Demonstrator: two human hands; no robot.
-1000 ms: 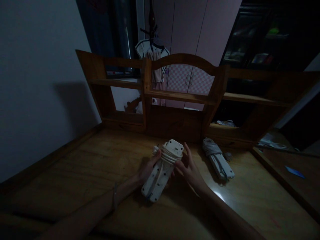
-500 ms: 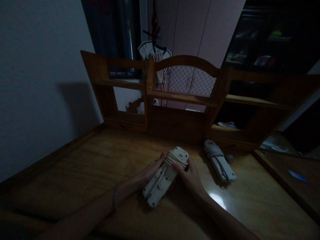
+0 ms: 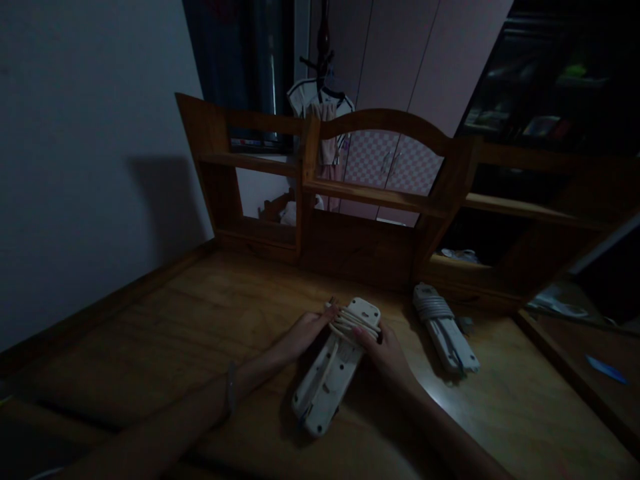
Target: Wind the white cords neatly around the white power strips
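A white power strip (image 3: 333,373) with its cord coiled round the far end lies on the wooden desk (image 3: 190,333) in front of me. My left hand (image 3: 300,335) rests against the strip's left side, its fingers curled onto the cord coils. From the other side my right hand (image 3: 383,350) grips the coiled end, fingers bent over the cord. A second white power strip (image 3: 445,328), also wrapped in its cord, lies on the desk to the right, untouched.
A wooden hutch with open shelves (image 3: 380,193) stands along the back of the desk. A white wall (image 3: 85,147) is on the left. Behind the hutch clothes (image 3: 323,113) hang before a pink wardrobe. A small blue object (image 3: 605,369) lies at the far right.
The strip has come down from a raised tilt to lie flat on the desk. Both hands followed it down and closed onto its coiled end.
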